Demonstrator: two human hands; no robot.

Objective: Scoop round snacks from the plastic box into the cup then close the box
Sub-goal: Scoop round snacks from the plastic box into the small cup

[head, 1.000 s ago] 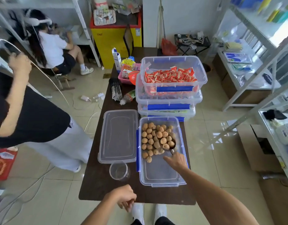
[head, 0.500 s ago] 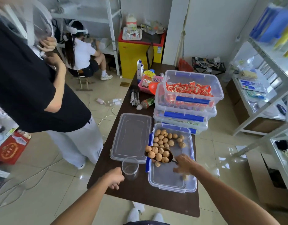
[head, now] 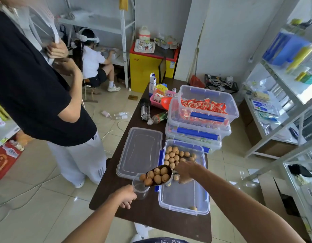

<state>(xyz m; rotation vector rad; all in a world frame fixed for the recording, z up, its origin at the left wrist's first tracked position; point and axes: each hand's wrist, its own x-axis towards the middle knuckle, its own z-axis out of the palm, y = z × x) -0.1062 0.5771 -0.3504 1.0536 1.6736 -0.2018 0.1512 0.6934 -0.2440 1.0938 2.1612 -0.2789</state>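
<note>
An open clear plastic box (head: 184, 199) with blue clips sits on the dark table (head: 151, 213), round brown snacks (head: 176, 156) piled at its far end. Its clear lid (head: 140, 152) lies flat to the left. My right hand (head: 184, 171) grips a metal scoop (head: 158, 176) heaped with snacks, tilted over the rim of a clear cup (head: 140, 188). My left hand (head: 127, 196) holds the cup at its near side. One loose snack (head: 193, 208) lies in the box's near corner.
Stacked clear boxes (head: 202, 118) with red packets stand behind the open box. A bottle (head: 158, 118), a carton (head: 152, 83) and a pink tray sit farther back. A person in a black shirt (head: 28, 81) stands close at the left. Shelving (head: 292, 95) lines the right.
My right hand lifted the loaded scoop out of the box and carried it left over the cup. My left hand moved forward and took hold of the cup.
</note>
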